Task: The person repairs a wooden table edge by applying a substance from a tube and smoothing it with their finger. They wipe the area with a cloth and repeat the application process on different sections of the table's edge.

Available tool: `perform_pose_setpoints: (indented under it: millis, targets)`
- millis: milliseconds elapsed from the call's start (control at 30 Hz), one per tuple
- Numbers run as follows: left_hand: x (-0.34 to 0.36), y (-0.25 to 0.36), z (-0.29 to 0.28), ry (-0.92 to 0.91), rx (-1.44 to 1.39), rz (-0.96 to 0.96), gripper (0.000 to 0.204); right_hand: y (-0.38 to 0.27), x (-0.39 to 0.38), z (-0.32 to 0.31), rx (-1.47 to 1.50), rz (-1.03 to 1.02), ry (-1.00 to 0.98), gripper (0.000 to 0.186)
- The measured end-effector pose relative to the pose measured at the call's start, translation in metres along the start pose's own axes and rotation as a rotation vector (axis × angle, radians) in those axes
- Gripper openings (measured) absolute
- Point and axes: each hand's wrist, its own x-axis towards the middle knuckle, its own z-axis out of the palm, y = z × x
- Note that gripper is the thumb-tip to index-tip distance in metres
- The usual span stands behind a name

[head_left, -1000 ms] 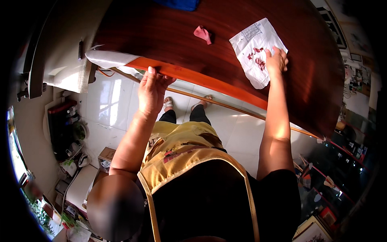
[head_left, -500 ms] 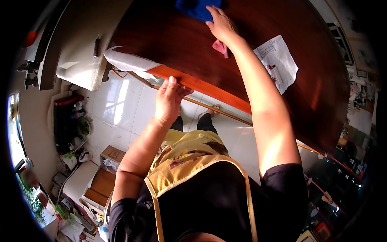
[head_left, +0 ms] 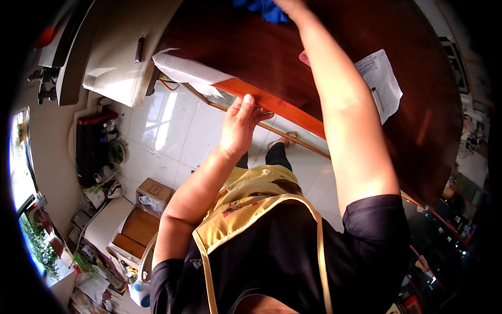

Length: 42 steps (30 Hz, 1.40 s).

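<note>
Blue cloth [head_left: 271, 10] lies inward from the counter's [head_left: 246, 49] near edge, head view. Your right hand [head_left: 292, 6] seems to be reaching for it; your left hand [head_left: 241, 123] curls at that edge; neither grip is clear. Next calls for a secure hold.

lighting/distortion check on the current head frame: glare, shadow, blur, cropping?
Head view: fisheye bend with black corners; sunlight glares off the floor tiles and the window is blown out at the left rim; lower right sinks into shadow; the left hand looks fairly sharp, the right hand is cut by the top edge.
</note>
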Motion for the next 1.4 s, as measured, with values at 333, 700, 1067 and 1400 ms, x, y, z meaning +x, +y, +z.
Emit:
perform_pose_setpoints:
  millis: [333, 700, 1067, 1400]
  targets:
    - [0.005, 0.008, 0.007, 0.023, -0.044, -0.027, 0.025, 0.047, -0.141, -0.344, 1.625, -0.168, -0.068, 0.069]
    - [0.006, 0.006, -0.007, -0.067, -0.026, -0.030, 0.029, -0.085, -0.241, -0.214, 0.092, -0.369, -0.285, 0.045]
    - [0.005, 0.010, 0.004, -0.028, -0.048, -0.056, 0.027, -0.074, -0.237, -0.140, -0.135, -0.513, -0.384, 0.039]
    - [0.006, 0.008, -0.003, -0.018, -0.050, -0.031, 0.025, -0.033, -0.297, -0.310, -0.381, 0.004, -0.663, 0.041]
